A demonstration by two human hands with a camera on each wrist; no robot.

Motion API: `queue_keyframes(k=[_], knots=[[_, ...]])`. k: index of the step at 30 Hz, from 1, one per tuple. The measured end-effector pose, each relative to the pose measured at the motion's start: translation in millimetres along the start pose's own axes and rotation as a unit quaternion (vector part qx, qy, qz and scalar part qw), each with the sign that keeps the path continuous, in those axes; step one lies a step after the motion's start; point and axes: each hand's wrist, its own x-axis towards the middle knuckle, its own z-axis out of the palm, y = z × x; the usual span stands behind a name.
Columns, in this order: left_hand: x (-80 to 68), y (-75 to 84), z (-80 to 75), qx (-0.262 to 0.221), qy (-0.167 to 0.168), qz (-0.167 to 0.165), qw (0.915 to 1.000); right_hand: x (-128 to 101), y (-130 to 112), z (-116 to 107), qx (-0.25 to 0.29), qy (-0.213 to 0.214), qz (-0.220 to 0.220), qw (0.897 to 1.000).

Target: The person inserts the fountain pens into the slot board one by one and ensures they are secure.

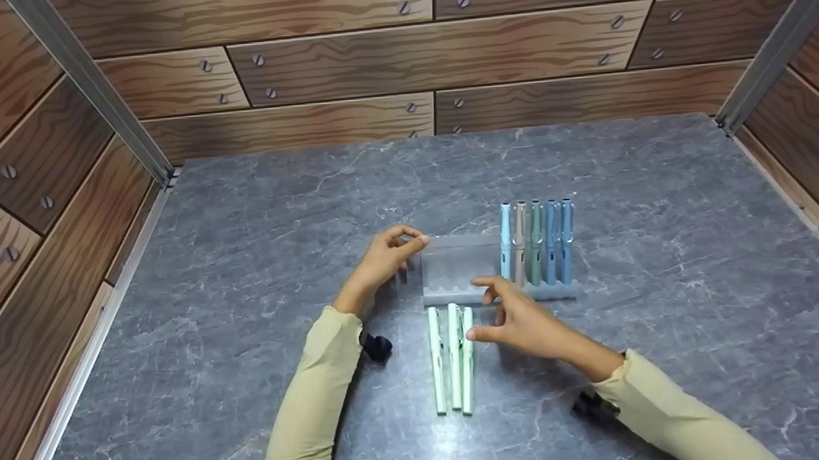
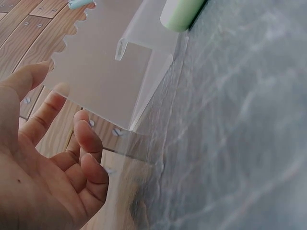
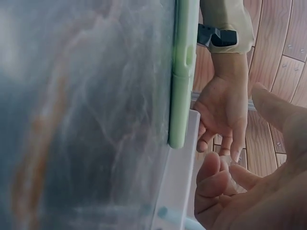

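We see both hands over the grey marble worktop point(image 1: 243, 267), at a frosted clear pen stand point(image 1: 453, 266) sitting mid-worktop.

Left hand point(image 1: 386, 256): forearm comes in from lower left in a beige sleeve point(image 1: 313, 403), wrist cocked up, fingers curled toward the stand's top left corner. From the head view the fingertips are at the back panel's upper edge. The left wrist view shows thumb and index either side of the panel's edge, the other fingers loosely curled, and we can't tell if they actually pinch it. So contact is unconfirmed.

Right hand point(image 1: 519, 319): forearm comes in from lower right, palm turned left, fingers relaxed and spread. The index reaches toward the stand's front ledge near its middle; the thumb points at the loose pens. It holds nothing. The right wrist view confirms relaxed, slightly bent fingers with nothing in them.

Pen stand: upright, scalloped back panel, low front ledge. The left half of the slots carries no pens. Five pens point(image 1: 536, 241) stand in the right half, leaning on the back panel: light blue, beige, green, two blue.

Three mint green pens point(image 1: 452, 357) lie side by side on the worktop just in front of the stand's left half, parallel, long axes toward the stand, just left of the right hand.

Wood-plank print walls point(image 1: 372, 56) surround the worktop on three sides.
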Motion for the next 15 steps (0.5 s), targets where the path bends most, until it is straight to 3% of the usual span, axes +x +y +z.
queue_keyframes(k=[7,15], knots=[[0.2,-0.7,0.1,0.001,0.006,-0.002,1.0000,1.6,0.3,4.2,-0.009,-0.037,0.017,0.999],[0.4,-1.3,0.9,-0.003,0.007,0.000,1.0000,5.0,2.9,8.3,-0.023,-0.036,0.011,0.999]])
